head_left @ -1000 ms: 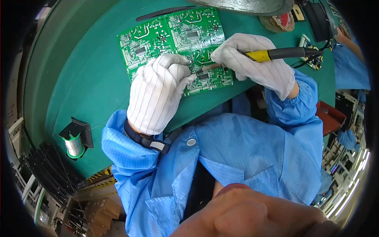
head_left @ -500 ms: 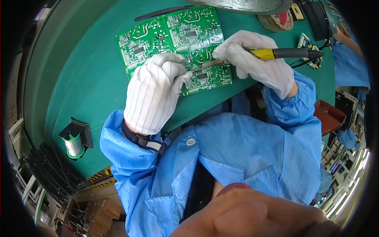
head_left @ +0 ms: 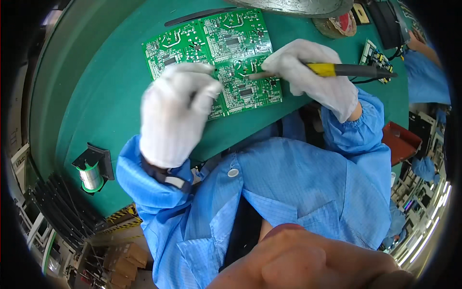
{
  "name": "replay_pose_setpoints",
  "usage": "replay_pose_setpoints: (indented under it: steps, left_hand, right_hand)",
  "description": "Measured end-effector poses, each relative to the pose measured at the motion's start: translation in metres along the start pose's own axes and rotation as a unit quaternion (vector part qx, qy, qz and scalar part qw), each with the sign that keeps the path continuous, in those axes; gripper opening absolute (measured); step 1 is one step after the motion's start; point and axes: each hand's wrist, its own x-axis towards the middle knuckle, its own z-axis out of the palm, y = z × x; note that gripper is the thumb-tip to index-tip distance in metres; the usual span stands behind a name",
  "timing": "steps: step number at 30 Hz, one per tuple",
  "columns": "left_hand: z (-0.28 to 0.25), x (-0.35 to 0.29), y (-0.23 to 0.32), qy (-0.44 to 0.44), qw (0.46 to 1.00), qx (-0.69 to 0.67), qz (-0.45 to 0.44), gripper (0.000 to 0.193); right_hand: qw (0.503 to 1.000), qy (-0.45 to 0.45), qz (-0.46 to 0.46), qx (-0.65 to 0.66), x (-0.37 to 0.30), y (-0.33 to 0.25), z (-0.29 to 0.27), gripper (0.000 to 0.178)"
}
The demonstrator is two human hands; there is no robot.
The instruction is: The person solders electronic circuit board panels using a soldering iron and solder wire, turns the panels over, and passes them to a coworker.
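Observation:
My right hand (head_left: 313,77), in a white glove, is closed round a soldering iron (head_left: 321,70) with a yellow and dark grey handle. The iron's tip points left, over the lower right part of a green circuit board panel (head_left: 231,41). My left hand (head_left: 175,113), in a striped white glove, is over the panel's lower left part and covers some of it. Motion blurs this hand. Its thumb and forefinger are bent toward each other; anything between them is too small to make out.
A solder wire spool (head_left: 90,177) on a black holder stands at left. A dark strip (head_left: 199,16) lies behind the panel. Behind at right are a round container (head_left: 337,26) and a small circuit board (head_left: 375,60); a red tray (head_left: 402,143) is nearer. Another person's arm (head_left: 426,60) shows far right.
My left hand has moved a little left and toward me, off the middle of the panel. My right hand and the soldering iron have barely shifted; the panel stays put.

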Motion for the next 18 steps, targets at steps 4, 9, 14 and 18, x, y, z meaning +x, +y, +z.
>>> replay_pose_setpoints:
  steps: [4,9,14,18]
  left_hand:
    - [-0.027,-0.001,-0.013,0.125,0.952,0.034,-0.277,0.024]
    - [-0.041,0.006,-0.013,0.049,0.915,0.051,-0.398,0.052]
    - [-0.025,0.003,-0.028,-0.016,0.924,-0.025,-0.38,0.06]
    - [-0.022,-0.008,-0.014,0.027,0.95,-0.019,-0.312,0.048]
  right_hand:
    - [0.983,0.143,0.058,0.095,-0.022,0.006,-0.001,0.025]
    - [0.967,0.248,0.01,-0.062,-0.052,0.034,0.012,0.021]
    - [0.944,0.234,-0.167,-0.161,-0.033,0.044,0.052,0.023]
    - [0.951,0.306,-0.037,0.008,-0.052,0.036,0.059,0.027]
